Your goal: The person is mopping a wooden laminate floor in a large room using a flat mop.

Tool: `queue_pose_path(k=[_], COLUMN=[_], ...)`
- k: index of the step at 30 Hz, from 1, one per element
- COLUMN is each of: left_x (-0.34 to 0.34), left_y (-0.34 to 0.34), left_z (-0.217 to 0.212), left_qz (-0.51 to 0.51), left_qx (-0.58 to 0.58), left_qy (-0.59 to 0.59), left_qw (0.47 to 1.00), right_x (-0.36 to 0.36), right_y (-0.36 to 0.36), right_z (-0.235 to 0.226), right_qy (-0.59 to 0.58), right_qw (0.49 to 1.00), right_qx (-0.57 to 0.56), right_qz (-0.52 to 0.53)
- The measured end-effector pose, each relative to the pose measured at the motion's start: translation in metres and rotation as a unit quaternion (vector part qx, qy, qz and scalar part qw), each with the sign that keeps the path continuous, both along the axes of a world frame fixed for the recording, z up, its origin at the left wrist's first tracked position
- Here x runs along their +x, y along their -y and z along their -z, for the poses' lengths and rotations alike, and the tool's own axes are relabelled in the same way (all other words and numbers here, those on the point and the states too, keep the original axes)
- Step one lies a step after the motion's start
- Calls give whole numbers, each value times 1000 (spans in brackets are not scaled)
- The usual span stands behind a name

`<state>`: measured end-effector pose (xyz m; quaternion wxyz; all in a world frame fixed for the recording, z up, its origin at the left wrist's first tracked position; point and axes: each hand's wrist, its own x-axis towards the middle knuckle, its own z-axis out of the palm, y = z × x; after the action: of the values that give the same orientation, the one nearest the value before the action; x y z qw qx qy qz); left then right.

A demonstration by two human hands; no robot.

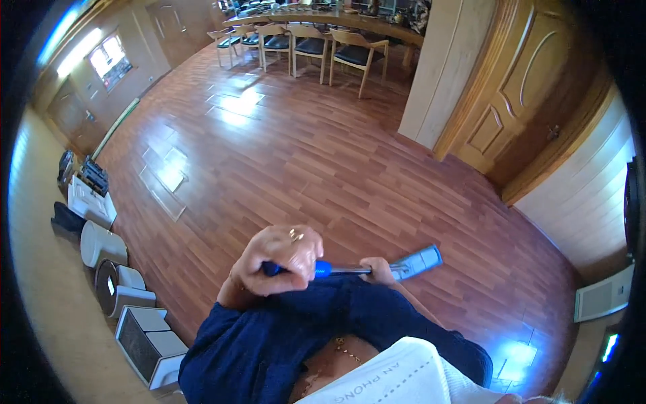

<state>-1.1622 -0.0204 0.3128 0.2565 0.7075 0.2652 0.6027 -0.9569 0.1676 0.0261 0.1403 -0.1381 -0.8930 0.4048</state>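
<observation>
A flat mop slants across in front of my dark blue top. My left hand [279, 259], with a ring on one finger, is closed around the blue grip at the upper end of its handle [346, 271]. Lower on the metal pole, my right hand [380, 271] is wrapped around it, close above the head in this view. The rectangular blue-grey mop head [418, 262] lies to the right of my right hand, over the wood floor [323, 195]; I cannot tell if it touches the boards.
Along the left wall stand several bins and boxes, among them a round white bin [103, 244] and a dark-topped box [149, 345]. Wooden chairs [309, 47] line a long table [323, 19] at the back. At right are a wooden door [515, 87] and a white appliance [602, 294].
</observation>
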Motion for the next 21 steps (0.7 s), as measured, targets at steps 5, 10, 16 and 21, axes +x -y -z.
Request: queue_pose_path(k=[5, 10, 16, 21], left_x=[30, 51, 104, 143], left_y=[51, 85, 85, 62], left_z=[3, 4, 12, 14], left_qz=[-192, -349, -416, -404], left_qx=[60, 59, 96, 72], left_qy=[-28, -124, -178, -218], left_qw=[979, 927, 887, 886], right_x=[-71, -126, -127, -94], right_y=[1, 26, 41, 20], right_z=[7, 4, 10, 9], right_qy=[0, -7, -28, -13], right_qw=[987, 964, 945, 948], right_qx=[38, -51, -90, -65], right_qz=[-157, -260, -313, -312])
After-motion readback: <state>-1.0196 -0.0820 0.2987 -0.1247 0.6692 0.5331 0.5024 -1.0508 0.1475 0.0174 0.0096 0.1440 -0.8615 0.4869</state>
